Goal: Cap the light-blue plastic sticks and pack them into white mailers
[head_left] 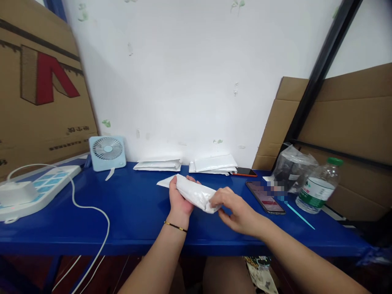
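White packet held over the blue tabletop (137, 212)

My left hand (181, 198) cups the crinkled, glossy packet (196, 192) left of the phone (265, 197); my right hand (234, 208) pinches its near end.

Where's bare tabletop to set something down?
Widest patch: blue table between white cable and left hand, in front of desk fan. Crowded: right end, with smartphone, plastic bag, green-capped bottle; back edge, under white packets.
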The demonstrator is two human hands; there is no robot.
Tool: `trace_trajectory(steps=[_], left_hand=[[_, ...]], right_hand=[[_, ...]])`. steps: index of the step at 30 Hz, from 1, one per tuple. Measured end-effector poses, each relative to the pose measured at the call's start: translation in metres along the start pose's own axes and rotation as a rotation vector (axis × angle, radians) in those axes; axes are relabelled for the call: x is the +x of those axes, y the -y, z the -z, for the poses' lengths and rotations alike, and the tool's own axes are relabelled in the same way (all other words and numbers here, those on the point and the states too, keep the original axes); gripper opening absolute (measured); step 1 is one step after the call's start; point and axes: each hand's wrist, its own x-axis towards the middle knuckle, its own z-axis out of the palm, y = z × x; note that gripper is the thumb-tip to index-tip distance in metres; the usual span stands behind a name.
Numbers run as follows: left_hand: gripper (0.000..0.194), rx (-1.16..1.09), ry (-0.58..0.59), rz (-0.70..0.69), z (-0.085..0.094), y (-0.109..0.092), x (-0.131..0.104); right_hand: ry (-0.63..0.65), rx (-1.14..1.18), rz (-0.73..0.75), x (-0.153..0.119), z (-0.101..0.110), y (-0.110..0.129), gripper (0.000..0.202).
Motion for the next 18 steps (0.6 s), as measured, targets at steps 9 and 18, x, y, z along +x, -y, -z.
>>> trace_trajectory(steps=[9, 18], left_hand=[[0.026, 0.283, 0.019, -0.425, -0.038, -0.002, 0.0], [0.041, 0.825, 0.24, -0.828, -0.048, 0.037, 0.002]], right_hand=[[-0.84, 1.104, -0.815, -0.005, -0.051, -0.022, 0.023], [-0.866, 1.721, -1.137, 0.035, -0.071, -0.059, 0.03]])
